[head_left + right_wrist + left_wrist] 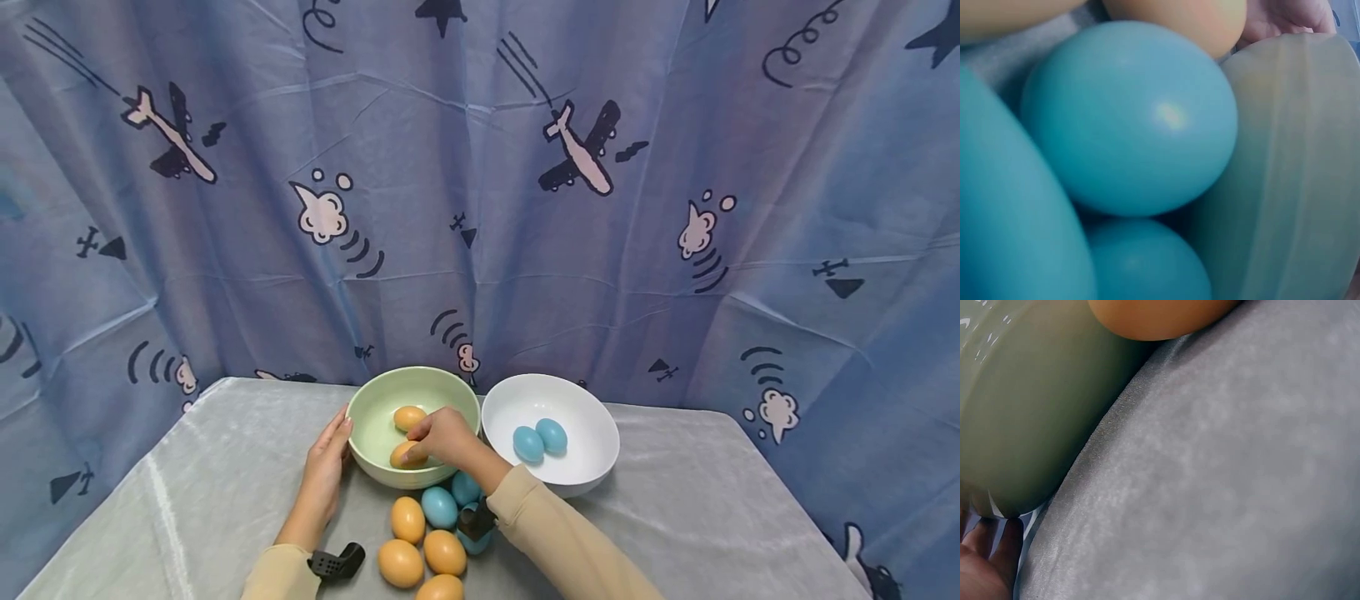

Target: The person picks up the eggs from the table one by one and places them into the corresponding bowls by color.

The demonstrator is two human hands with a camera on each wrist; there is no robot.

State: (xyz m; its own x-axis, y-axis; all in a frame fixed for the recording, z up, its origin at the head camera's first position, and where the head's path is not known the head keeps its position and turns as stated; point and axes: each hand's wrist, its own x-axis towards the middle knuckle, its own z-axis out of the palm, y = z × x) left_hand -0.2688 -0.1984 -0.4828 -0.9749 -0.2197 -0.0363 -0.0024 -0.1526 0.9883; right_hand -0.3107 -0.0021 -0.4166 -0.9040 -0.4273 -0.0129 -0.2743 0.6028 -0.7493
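Inside the light green bowl (367, 408), my right hand (448, 437) reaches over the near right rim and pinches an orange egg (401, 456) with thumb and fingers. Another orange egg (408, 417) lies just behind it in the bowl. My left hand (327, 462) rests against the bowl's left outer side, its fingers extended. In the left wrist view, the fingertips of the left hand (988, 562) touch the green bowl's wall (1035, 412). The right wrist view shows blue eggs (1129, 119) close beside the bowl (1291, 169); the right hand's grasp is out of that view.
A white bowl (592, 462) with two blue eggs (540, 440) stands right of the green one. In front of the green bowl, several orange eggs (401, 563) and several blue eggs (439, 507) sit on the grey cloth (202, 492). A patterned curtain (420, 233) hangs behind.
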